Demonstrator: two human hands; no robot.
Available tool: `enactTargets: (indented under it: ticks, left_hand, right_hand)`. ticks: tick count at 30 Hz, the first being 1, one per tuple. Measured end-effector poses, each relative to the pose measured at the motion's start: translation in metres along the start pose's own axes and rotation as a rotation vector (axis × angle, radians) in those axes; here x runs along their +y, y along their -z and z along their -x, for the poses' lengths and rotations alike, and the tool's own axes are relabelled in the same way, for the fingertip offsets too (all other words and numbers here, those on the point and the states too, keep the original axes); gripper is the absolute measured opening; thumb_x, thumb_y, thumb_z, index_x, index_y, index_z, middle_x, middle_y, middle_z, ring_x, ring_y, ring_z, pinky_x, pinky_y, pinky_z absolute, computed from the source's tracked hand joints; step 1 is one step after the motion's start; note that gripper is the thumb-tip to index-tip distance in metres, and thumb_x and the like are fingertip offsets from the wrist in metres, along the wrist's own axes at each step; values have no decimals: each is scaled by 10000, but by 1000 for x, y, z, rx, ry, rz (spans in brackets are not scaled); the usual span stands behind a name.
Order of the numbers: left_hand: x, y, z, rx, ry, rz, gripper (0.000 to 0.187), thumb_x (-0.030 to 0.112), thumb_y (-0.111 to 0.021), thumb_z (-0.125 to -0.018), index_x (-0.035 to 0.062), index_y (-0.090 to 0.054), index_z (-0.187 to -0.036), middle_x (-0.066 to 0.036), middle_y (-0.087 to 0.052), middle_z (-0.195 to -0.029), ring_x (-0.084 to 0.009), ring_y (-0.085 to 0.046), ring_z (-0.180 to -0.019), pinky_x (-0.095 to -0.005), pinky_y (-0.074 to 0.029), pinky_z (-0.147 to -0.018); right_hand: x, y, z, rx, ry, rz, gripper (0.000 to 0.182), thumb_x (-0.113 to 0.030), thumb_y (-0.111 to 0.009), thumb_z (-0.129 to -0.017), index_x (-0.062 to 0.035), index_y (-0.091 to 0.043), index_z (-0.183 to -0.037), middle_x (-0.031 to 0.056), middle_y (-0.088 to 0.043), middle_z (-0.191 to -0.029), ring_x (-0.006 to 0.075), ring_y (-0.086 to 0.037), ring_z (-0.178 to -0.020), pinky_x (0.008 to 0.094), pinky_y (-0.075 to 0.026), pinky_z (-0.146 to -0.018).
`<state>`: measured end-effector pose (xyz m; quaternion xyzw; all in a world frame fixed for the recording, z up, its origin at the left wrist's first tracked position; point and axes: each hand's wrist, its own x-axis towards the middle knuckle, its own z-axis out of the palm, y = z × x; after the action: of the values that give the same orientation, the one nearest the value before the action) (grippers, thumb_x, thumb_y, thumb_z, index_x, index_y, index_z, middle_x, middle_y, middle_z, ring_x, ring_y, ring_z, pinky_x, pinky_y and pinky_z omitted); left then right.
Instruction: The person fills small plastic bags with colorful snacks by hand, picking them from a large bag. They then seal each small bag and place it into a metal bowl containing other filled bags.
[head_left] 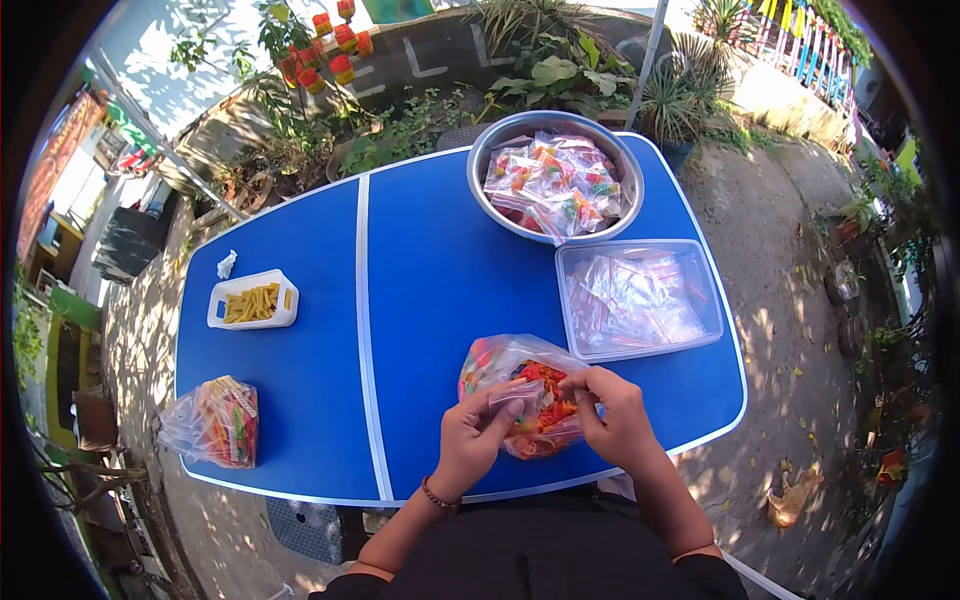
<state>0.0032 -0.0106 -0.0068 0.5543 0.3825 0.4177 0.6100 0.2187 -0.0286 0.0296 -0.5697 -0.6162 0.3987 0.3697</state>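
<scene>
My left hand is closed, pinching a small clear zip bag between thumb and fingers. Beneath it lies a large clear plastic bag on the table near my body, its mouth open. Small red, orange and yellow pieces fill it; their exact kind is too small to tell. My right hand is over the right side of this large bag, thumb and fingertips drawn together. Whatever sits between those fingertips is hidden.
On the blue table, a metal basin holds several filled packets. A clear plastic box of empty zip bags stands below it. Leftward are a white container with yellowish strips, a crumpled tissue and a filled plastic bag.
</scene>
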Motion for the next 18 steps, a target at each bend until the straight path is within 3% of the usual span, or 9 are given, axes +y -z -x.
enactTargets:
  ticks: [3, 6, 15, 18]
  left_hand:
    - [2, 0, -2, 33, 167, 364, 321, 159, -543, -1046, -10, -600, -1313, -153, -683, -1238, -232, -679, -1125, -334, -552, -947]
    - [4, 1, -4, 46, 275, 529, 360, 186, -489, -1068, -34, -540, -1349, -193, -646, -1284, -283, -653, -1174, -398, -543, -991]
    - [5, 3, -5, 100, 320, 598, 358, 188, -474, -1071, -40, -528, -1343, -221, -634, -1290, -303, -642, -1191, -429, -531, -1023]
    - [0, 4, -5, 119, 320, 672, 358, 186, -476, -1071, -41, -525, -1343, -223, -631, -1291, -301, -641, -1191, -427, -530, -1025]
  right_hand:
    - [18, -11, 0, 34, 242, 411, 184, 17, -650, -814, -5, -706, -988, 132, -653, -1052, 298, -660, -940, 376, -538, -843]
    - [18, -26, 0, 62, 238, 595, 167, -56, -690, -816, -25, -722, -977, 128, -649, -987, 314, -645, -925, 391, -541, -821]
    - [25, -30, -1, 66, 216, 513, 106, -100, -729, -818, -25, -734, -892, 119, -648, -909, 322, -640, -886, 400, -545, -773]
    - [24, -24, -2, 97, 198, 418, 74, -67, -726, -839, -5, -718, -877, 142, -676, -918, 275, -676, -854, 349, -552, -766]
